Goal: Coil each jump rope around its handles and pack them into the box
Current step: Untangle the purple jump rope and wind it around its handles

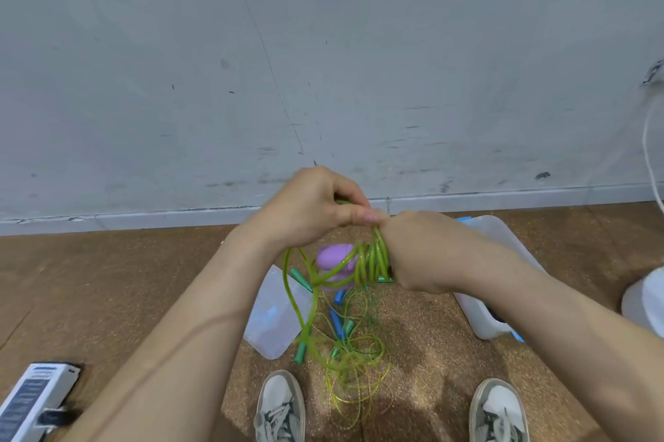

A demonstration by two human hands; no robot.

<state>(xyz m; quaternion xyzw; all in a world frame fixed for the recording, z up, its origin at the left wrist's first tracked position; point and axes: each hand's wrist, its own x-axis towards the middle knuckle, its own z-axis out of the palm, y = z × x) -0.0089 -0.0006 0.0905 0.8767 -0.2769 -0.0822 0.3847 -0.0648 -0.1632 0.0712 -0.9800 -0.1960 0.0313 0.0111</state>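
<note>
**Now: a half-wound coil that could spring loose**

The right hand (413, 258) is closed around the handles of the green jump rope (373, 258). Several turns of cord are wrapped just beside its knuckles, and a teal handle end (383, 279) pokes out below. The left hand (316, 206) pinches the running cord between thumb and curled fingers and touches the right hand at the top of the coil. Both are held in the air above the floor (125, 280).

The unwound tail (293, 298) drops in a long loop toward the pile of other ropes (345, 351) lying between the shoes (280, 405).

That tail is probably the main hazard. It seems to run down into the tangle, so pulling it up for the next turn could drag a second rope along or cinch a knot.

The cord also looks stiff and springy. If the left hand slackens between turns, the wraps may loosen or slide off the handle ends.

The turns sit bunched toward one end rather than spread out, which could leave a lumpy bundle that packs badly.

The box (503, 244) stands on the floor to the right, partly hidden behind the right forearm. Its lid (275, 316) lies apart on the left. A trailing end left outside the coil could catch on the box rim on the way in.

A purple object (332, 258) lies under the hands, but I cannot tell what it is.
</note>
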